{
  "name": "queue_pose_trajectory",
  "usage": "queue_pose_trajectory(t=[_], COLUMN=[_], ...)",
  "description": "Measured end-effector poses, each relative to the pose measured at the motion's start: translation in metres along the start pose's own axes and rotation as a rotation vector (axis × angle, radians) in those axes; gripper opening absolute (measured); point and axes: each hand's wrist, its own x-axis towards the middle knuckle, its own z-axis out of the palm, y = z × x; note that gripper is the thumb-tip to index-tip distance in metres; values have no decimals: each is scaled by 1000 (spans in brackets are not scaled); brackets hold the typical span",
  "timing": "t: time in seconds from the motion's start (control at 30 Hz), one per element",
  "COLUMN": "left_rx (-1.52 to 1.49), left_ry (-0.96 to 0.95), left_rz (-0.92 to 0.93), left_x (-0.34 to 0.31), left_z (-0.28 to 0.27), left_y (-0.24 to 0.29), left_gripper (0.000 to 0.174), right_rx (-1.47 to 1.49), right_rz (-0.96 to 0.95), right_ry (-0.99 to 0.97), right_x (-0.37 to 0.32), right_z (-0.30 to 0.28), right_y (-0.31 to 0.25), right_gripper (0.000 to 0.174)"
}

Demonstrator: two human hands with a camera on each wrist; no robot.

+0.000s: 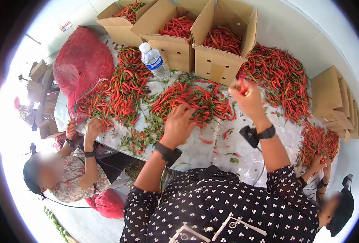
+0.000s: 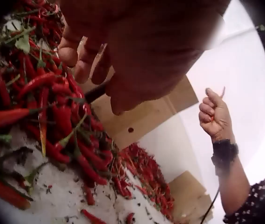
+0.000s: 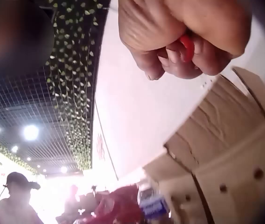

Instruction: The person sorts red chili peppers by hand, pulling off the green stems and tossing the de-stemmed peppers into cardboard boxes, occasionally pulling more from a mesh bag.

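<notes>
My left hand [image 1: 179,126] reaches over the middle heap of red chilies [image 1: 167,100], its loosely bent fingers at the near side. In the left wrist view, that hand [image 2: 137,51] hangs beside the chilies [image 2: 62,119], with nothing visible in its fingers. Raised above the table, right of the heap, my right hand [image 1: 250,104] is curled round red chili [image 1: 242,87]. The right wrist view has a red piece [image 3: 187,48] showing between the curled fingers of this hand [image 3: 184,28]; how many chilies it grips cannot be told.
Cardboard boxes [image 1: 218,65] of chilies line the back, with a water bottle [image 1: 157,67] in front. A red mesh sack [image 1: 82,58] lies at the back left. More chilies [image 1: 282,77] spread at the right. Two people work at the left and right ends.
</notes>
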Motion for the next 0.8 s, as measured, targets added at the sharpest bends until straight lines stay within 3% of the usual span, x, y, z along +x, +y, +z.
queue_pose_trajectory(t=[0.1, 0.17, 0.3, 0.37, 0.4, 0.43, 0.47, 0.5, 0.57, 0.63, 0.7, 0.77, 0.8], left_rx=[135, 314, 217, 214, 202, 189, 191, 61, -65, -593, -650, -860, -826], left_ry=[-105, -140, -112, -105, -95, -86, -90, -49, -1, -102, -72, -164, -173], left_rz=[76, 153, 117, 109, 94, 81, 76, 26, -29, -316, -312, -418, -444], left_x=[2, -2, -19, -25, -28, -31, -32, -31, -26, -18, -15, -13, -14], left_z=[19, 22, 6, 0, -2, -4, -5, -6, -12, -16, -11, -11, -12], left_y=[3, -4, -18, -21, -21, -21, -19, -16, -5, 11, 14, 18, 19], left_gripper=[42, 43, 37, 37, 37, 38, 38, 34, 31, 21, 19, 17, 17], right_rx=[-224, -545, -508, -132, 90, 94, 320, 547, 529, 507, 496, 467, 382], right_rz=[163, 286, 285, 404, 582, 583, 608, 629, 637, 637, 665, 629, 574], right_ry=[-35, -88, -121, -249, -308, -314, -332, -346, -469, -602, -705, -721, -737], right_x=[-25, -30, -29, -29, -30, -33, -37, -41, -45, -48, -53, -57, -59], right_z=[13, 21, 43, 48, 47, 46, 45, 43, 39, 44, 51, 55, 58], right_y=[70, 95, 122, 108, 97, 80, 62, 46, 19, 8, 2, -4, -6], right_gripper=[22, 31, 36, 34, 27, 27, 21, 15, 16, 17, 18, 20, 22])
